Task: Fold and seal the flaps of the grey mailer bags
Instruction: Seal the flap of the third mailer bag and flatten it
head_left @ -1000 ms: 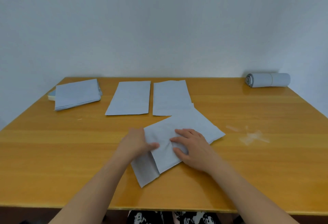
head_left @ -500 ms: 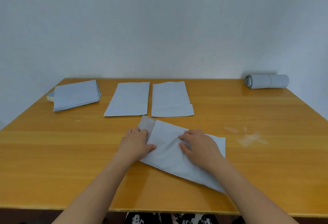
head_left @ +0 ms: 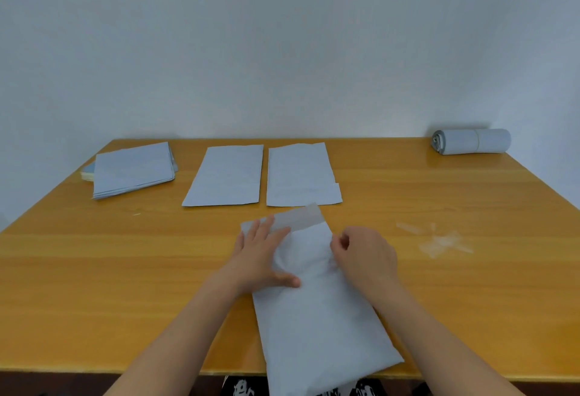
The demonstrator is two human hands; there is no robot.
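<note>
Since half a second ago the flat grey plastic mailer bag (head_left: 317,304) has been swung round on the orange wooden bench (head_left: 94,270): its long axis, which lay slantwise across the person, now runs almost straight away from them, with the open flap (head_left: 298,218) at the far end and the near end hanging over the bench's front edge.

Head view: the left hand (head_left: 260,257) lies flat with straight fingers, pressing the bag's upper left part just below the flap. The right hand (head_left: 364,254) is at the bag's upper right edge with thumb and forefinger drawn together; it seems to pinch the edge there, though what exactly it pinches I cannot make out. The flap lies just beyond both hands, so the fold would come back toward the person, and the right hand looks nearer to the flap's free corner.

Two flat grey mailers (head_left: 226,176) (head_left: 301,176) lie side by side farther back, a grey stack (head_left: 133,169) at far left, a grey roll (head_left: 470,141) at far right, and clear peeled strips (head_left: 439,240) to the right.

The bag's near end is cut off by the frame, and whether the flap's adhesive is bared is hard to tell
</note>
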